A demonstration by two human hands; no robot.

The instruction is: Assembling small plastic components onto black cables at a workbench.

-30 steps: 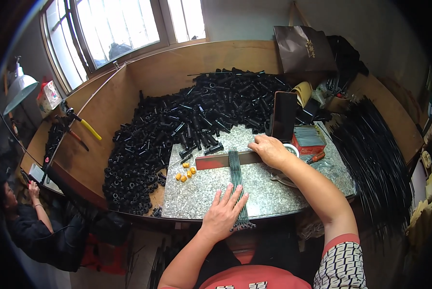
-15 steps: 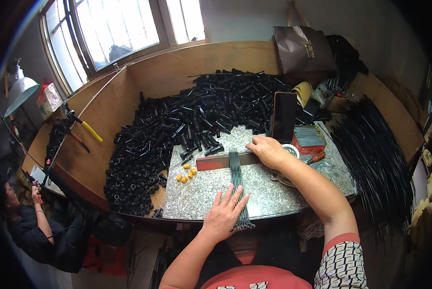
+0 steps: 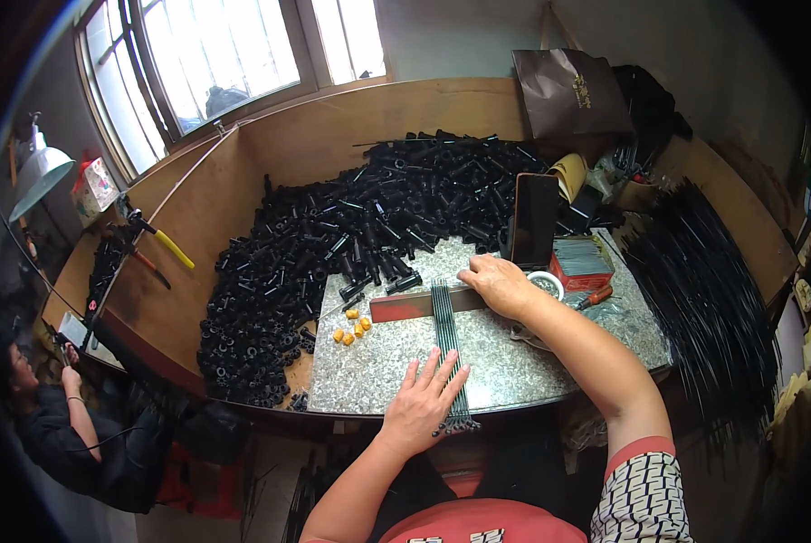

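Observation:
My left hand (image 3: 421,404) lies flat with its fingers spread, pressing on a row of thin dark rods (image 3: 444,321) side by side on the speckled stone slab (image 3: 514,380). The rods' knobbed ends stick out past the slab's front edge. Across the rods' far part lies a flat metal bar (image 3: 401,308), grey with a reddish left end. My right hand (image 3: 500,285) is closed over the bar's right part, fingers curled down; its grip is partly hidden. Several small yellow pieces (image 3: 349,335) sit left of the rods.
Black hollow plastic parts (image 3: 351,217) are heaped behind and left of the slab. Right of my right hand are a white round container (image 3: 546,283), a red box of thin strips (image 3: 580,262) and an upright dark phone (image 3: 532,217). Long black rods (image 3: 704,308) lie far right. Another person (image 3: 71,416) sits left.
My right hand has shifted very slightly left along the bar. My left hand and the rods hold their place.

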